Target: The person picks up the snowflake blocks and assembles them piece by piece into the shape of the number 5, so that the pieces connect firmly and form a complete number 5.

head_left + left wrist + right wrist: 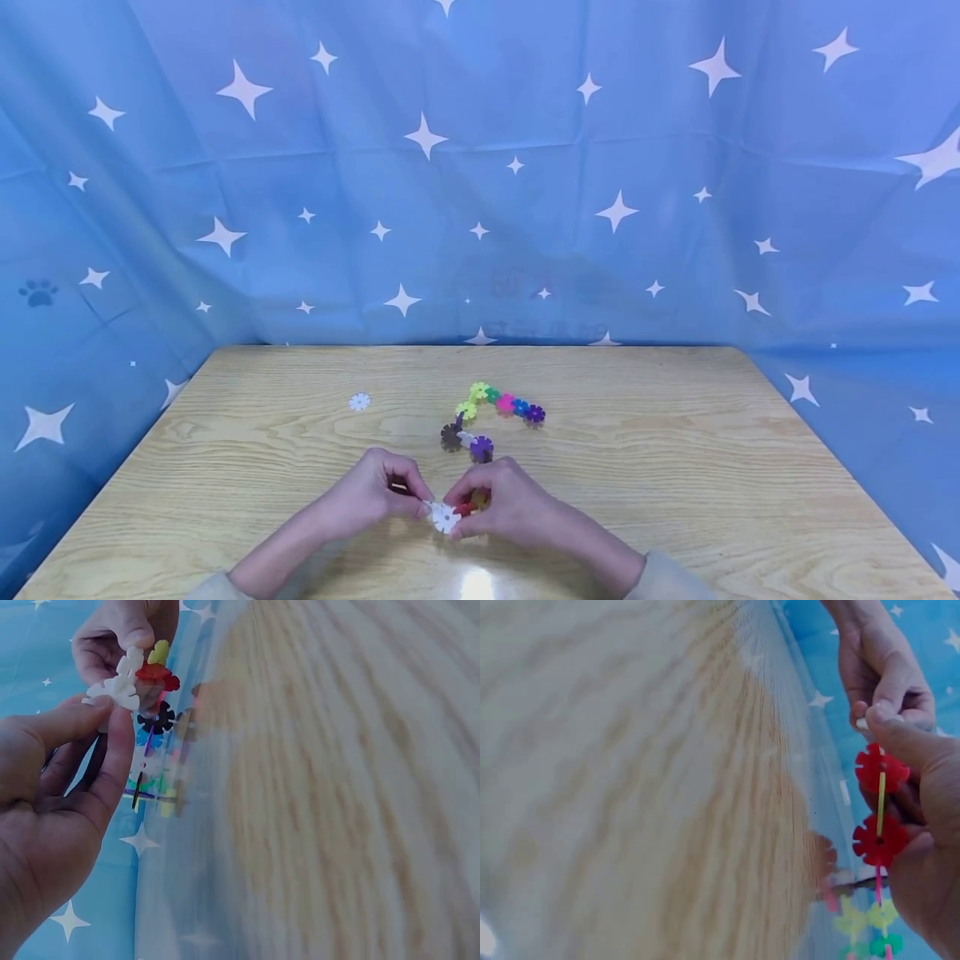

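Near the table's front, my left hand [367,496] pinches a white notched snowflake disc [112,691] between thumb and fingers. Opposite it, my right hand [506,508] pinches another white snowflake disc [446,518] at the end of a linked chain. The two white discs touch; whether their slots are joined I cannot tell. Behind the right fingers, the chain runs on through a red disc [881,769], a yellow disc [881,802] seen edge-on and a second red disc [880,840]. Part of it is hidden by the right hand.
The chain trails back over the wooden table [675,450] past a purple disc [482,448], a dark brown disc [451,437] and a pink disc [506,403]. One loose white disc [360,402] lies at back left. A blue star-patterned curtain [480,192] stands behind.
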Tool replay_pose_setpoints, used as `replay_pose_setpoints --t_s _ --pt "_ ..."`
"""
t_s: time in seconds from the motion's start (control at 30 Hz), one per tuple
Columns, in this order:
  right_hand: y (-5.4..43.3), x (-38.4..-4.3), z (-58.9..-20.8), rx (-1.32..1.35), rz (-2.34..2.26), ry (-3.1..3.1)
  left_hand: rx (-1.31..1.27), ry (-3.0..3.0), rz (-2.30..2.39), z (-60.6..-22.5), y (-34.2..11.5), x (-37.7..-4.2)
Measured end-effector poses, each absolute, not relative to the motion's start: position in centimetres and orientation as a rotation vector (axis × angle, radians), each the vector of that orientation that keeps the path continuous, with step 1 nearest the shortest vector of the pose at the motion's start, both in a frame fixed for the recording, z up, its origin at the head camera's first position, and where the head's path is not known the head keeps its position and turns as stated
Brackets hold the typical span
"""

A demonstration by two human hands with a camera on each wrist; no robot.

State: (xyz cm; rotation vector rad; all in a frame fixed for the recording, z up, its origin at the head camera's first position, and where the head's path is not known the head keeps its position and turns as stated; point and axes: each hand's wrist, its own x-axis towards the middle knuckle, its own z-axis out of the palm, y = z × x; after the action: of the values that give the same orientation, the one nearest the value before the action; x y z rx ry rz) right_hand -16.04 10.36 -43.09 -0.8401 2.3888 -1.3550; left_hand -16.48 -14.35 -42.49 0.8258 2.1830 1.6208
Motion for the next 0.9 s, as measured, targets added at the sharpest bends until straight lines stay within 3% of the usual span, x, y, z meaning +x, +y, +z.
replay_pose_setpoints --t_s 0.9 --pt "9.54 -16.11 -43.59 -0.998 -1.447 2.371 0.840 2.231 1.558 -42.72 -14.85 -17.20"
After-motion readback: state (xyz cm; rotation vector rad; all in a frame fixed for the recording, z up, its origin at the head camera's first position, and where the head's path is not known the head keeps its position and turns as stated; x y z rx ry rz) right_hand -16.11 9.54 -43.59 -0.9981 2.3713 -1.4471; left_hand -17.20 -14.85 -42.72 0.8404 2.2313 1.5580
